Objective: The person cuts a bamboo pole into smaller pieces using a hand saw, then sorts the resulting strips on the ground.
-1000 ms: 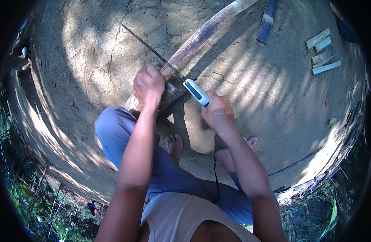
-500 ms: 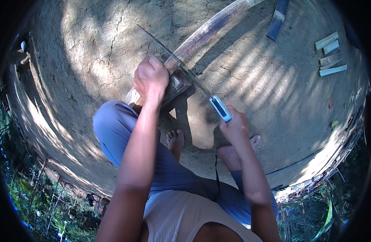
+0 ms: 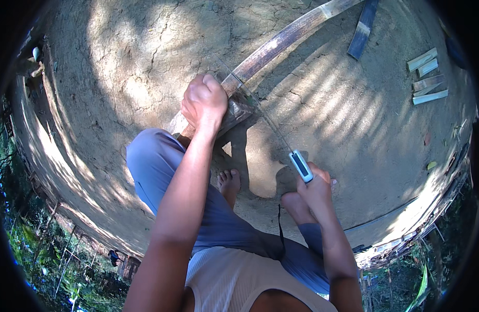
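Observation:
My left hand [image 3: 204,101] is closed around the near end of a long, dark-streaked bamboo pole [image 3: 281,46], which slants away to the upper right. Under that end sits a rough wooden block [image 3: 236,115], partly hidden by the hand and forearm. In my right hand [image 3: 317,188] is the handle of a handsaw [image 3: 301,166], pale with a dark slot. Its thin blade crosses the pole just beyond my left fist, and the tip reaches past the pole's far side. The cut itself is too small to make out.
A dark split bamboo strip [image 3: 362,32] lies at the upper right. Several short pale bamboo pieces [image 3: 430,98] are grouped on the cracked earth ground [image 3: 161,57] at the far right. My bare left foot [image 3: 229,183] rests close to the block.
My right hand has drawn the saw back toward the lower right, so less blade sticks out beyond the pole. The left hand keeps its hold; the whole view has shifted slightly.

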